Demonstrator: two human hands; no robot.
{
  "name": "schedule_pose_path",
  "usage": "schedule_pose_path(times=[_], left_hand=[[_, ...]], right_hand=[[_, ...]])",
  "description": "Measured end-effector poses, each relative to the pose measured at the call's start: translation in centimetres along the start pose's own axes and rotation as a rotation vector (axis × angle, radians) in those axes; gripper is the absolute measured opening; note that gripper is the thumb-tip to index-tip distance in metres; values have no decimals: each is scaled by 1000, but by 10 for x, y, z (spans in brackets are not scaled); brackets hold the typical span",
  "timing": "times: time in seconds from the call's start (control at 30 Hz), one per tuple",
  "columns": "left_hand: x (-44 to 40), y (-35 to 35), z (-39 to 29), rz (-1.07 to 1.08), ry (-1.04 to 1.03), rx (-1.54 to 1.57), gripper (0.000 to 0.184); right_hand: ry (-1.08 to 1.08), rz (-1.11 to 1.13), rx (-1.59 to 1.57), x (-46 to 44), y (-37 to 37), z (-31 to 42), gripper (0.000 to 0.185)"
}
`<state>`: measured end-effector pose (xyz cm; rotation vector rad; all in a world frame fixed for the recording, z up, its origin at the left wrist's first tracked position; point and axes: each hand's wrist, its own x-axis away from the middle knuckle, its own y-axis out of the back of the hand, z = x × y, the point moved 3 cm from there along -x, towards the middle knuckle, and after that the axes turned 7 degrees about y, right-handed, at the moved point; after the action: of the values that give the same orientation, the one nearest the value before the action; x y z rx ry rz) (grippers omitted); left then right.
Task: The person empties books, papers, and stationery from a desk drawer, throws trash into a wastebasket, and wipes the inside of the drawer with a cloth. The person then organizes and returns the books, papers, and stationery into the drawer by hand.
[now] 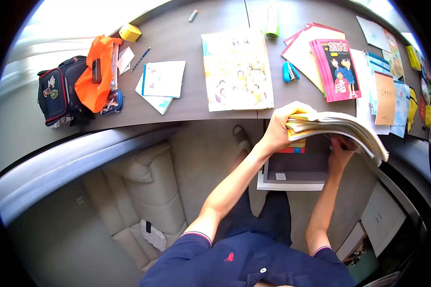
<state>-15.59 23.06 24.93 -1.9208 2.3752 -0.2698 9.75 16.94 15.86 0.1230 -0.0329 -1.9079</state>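
So I'm holding a floppy stack of booklets (pixel 340 122) with both hands, right over the open drawer (pixel 301 175) at the front of the desk (pixel 191 110). My left hand (pixel 278 128) is gripping the yellow-edged end, and my right hand (pixel 341 154) is grasping it from below, fingers partly hidden, so can't tell how tightly. The other end is sagging off to the right. Something red and yellow (pixel 294 149) is peeking out below, and some pink books (pixel 337 71) are lying on the desk near a blue stapler (pixel 290 71).
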Motion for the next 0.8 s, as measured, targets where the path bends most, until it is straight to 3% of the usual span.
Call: schedule_pose_path(times=[0.1, 0.2, 0.27, 0.3, 0.37, 0.4, 0.43, 0.53, 0.57, 0.63, 0.67, 0.73, 0.77, 0.8], left_hand=[[-12, 4, 24, -52, 29, 48, 44], [-13, 9, 28, -103, 209, 165, 34], [-10, 16, 16, -196, 86, -97, 36], [-8, 19, 10, -255, 32, -229, 38], [-3, 51, -12, -418, 314, -166, 51], [-3, 68, -31, -485, 372, -117, 52], [-5, 90, -35, -552, 319, -282, 55], [-19, 161, -25, -845, 203, -1047, 63], [-23, 172, -20, -863, 314, -977, 81], [-27, 195, 8, -864, 283, -1146, 86], [-28, 200, 11, -830, 272, -1144, 86], [-30, 208, 11, -720, 192, -828, 88], [-27, 206, 9, -696, 197, -822, 88], [-19, 207, 11, -708, 304, -594, 87]], right_hand=[[220, -42, -46, -19, -38, 13, 65], [238, -44, 88, -36, -56, 33, 44], [203, -11, 62, -47, -71, 60, 25], [217, -6, 65, -55, -87, 77, 25], [-41, 115, 5, -61, -130, 109, 34], [-95, 139, 11, -63, -159, 129, 36], [-150, 161, 24, -67, -188, 142, 38], [122, 234, 105, -87, -262, 101, 45], [162, 244, 140, -92, -281, 84, 46], [0, 232, 215, -92, -300, 66, 43], [-51, 230, 248, -89, -302, 64, 41], [142, 139, 573, -83, -304, 54, 60], [210, 105, 755, -72, -304, 63, 68], [84, 160, 700, -65, -303, 56, 77]])
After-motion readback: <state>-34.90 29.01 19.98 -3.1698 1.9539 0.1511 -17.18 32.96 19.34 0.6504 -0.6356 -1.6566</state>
